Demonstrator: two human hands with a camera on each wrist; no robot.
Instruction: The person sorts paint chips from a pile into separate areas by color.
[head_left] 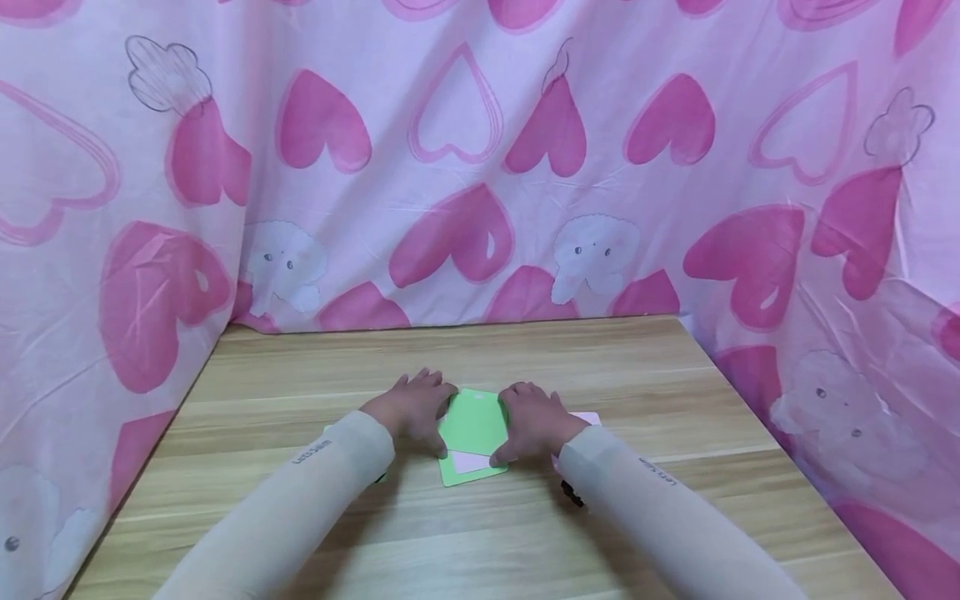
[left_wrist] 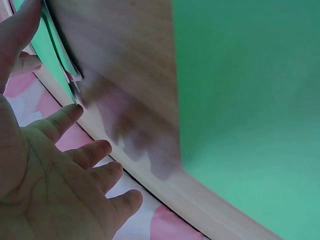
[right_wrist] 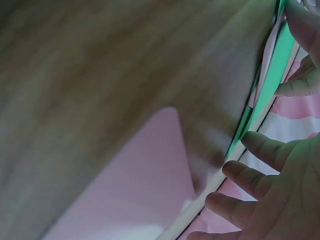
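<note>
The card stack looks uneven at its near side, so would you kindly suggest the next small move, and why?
Perhaps nudge the pink card and lower green card forward to square the stack, since both stick out askew past the near edge of the top card, while the left hand and right hand hold its sides.

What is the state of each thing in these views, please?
Green-and-pink stack: layered, edges uneven, between both hands.
Left grip: fingers spread, touching the stack.
Right grip: fingers spread, touching the stack.
Green sheet: lying on the table, apart from the stack.
Pink sheet: likewise lying apart.
Patterned cloth: hanging, wrinkled.
</note>
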